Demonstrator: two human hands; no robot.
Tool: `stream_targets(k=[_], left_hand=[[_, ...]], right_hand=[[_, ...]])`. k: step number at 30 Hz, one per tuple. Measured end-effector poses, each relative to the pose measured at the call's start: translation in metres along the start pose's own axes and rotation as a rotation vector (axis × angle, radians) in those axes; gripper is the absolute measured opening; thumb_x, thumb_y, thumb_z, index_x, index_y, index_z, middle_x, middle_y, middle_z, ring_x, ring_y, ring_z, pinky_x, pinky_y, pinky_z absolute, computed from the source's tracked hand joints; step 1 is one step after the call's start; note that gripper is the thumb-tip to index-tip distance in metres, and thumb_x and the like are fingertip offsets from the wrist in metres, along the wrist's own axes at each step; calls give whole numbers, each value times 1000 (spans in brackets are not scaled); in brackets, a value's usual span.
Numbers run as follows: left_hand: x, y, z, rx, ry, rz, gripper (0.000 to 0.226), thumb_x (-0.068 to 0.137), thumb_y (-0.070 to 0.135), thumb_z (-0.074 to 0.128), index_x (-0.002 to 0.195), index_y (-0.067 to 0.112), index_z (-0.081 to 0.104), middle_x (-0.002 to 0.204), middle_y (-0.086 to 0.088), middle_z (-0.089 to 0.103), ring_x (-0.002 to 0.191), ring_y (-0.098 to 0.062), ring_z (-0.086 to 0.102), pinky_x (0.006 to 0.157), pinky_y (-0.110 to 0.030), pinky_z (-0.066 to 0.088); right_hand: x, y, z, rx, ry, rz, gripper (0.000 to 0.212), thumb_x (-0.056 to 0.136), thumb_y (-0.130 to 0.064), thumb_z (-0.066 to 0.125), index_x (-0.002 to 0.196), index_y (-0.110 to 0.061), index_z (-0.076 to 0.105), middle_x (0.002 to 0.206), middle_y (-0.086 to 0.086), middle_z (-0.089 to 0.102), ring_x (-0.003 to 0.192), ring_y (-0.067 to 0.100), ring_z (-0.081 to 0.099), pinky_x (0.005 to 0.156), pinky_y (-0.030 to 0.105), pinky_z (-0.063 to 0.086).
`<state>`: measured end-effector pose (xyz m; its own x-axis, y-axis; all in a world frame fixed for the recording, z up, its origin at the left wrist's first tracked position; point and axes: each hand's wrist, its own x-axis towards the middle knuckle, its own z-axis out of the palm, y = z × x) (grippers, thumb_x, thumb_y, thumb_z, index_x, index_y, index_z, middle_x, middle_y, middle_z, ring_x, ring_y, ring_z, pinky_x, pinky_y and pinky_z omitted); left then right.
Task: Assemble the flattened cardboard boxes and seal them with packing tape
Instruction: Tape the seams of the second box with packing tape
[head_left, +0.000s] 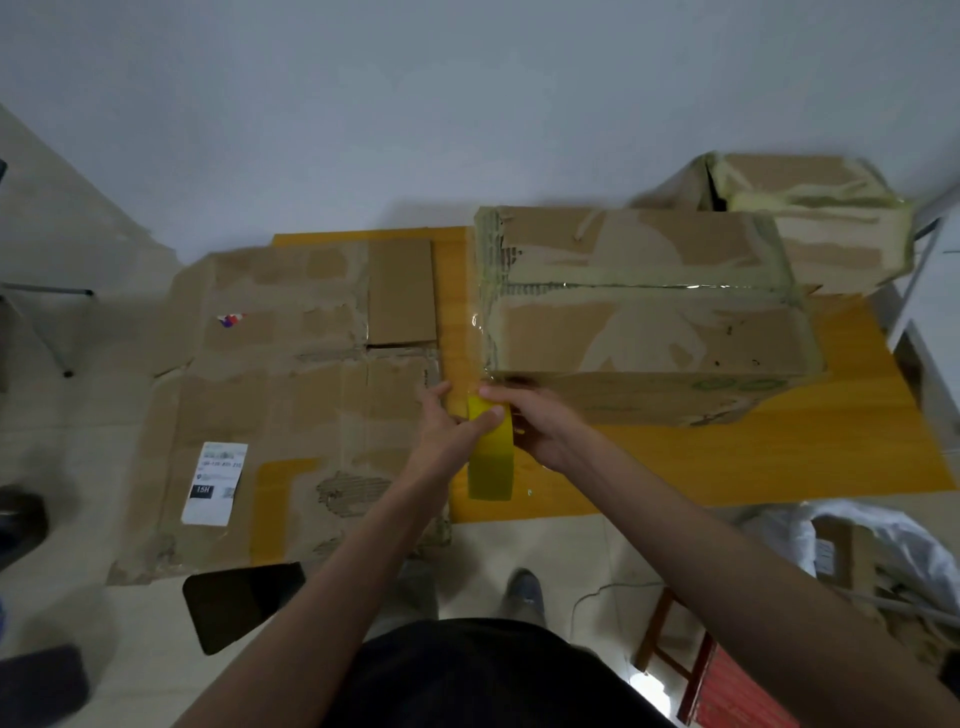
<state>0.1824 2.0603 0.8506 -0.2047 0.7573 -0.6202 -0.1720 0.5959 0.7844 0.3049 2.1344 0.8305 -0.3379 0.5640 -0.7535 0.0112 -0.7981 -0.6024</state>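
Yellow packing tape roll (491, 457) is held upright over the tabletop (727, 462), grasped in the grip of both the left hand (447, 423) and right hand (540, 423), beside the assembled box (644, 317); stretched film could twist, wrinkle or self-stick if tension slips.

bare forearms, no sleeves, black top (483, 675), grey shoes (524, 597)
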Motion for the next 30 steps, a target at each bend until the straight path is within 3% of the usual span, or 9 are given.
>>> stream_targets(k=[8,11,18,23,30], left_hand=[[8,-4,-4,36,5,-32,80,81,35,81,142,30,29,112,-10,69,99,-24,69,79,-36,56],[14,-2,-6,60,27,-22,79,80,34,82,141,27,33,113,-9,68,100,-24,69,84,-41,58],[19,6,-1,65,17,-74,74,82,36,80,141,26,35,120,-8,64,102,-26,68,90,-49,57],[19,7,5,-80,11,-158,73,83,30,80,140,21,35,124,-11,61,102,-28,68,86,-45,59],[17,2,13,-195,4,-190,75,85,27,79,146,18,36,110,-5,64,98,-24,68,90,-45,57]], right_hand=[[10,7,3,144,107,-21,36,77,-5,81,112,-1,72,107,14,75,97,27,70,73,34,58],[14,5,6,163,139,-23,38,75,-4,83,112,0,71,104,14,75,97,29,71,76,35,58],[16,-8,9,44,199,-11,39,70,-4,87,106,-2,73,103,17,75,91,30,72,73,37,60],[8,-21,10,-137,273,-14,27,73,-7,86,96,1,73,81,12,74,68,24,69,52,28,53],[1,-26,11,-316,348,-47,25,77,-11,84,90,5,70,77,15,70,65,27,69,55,32,58]])
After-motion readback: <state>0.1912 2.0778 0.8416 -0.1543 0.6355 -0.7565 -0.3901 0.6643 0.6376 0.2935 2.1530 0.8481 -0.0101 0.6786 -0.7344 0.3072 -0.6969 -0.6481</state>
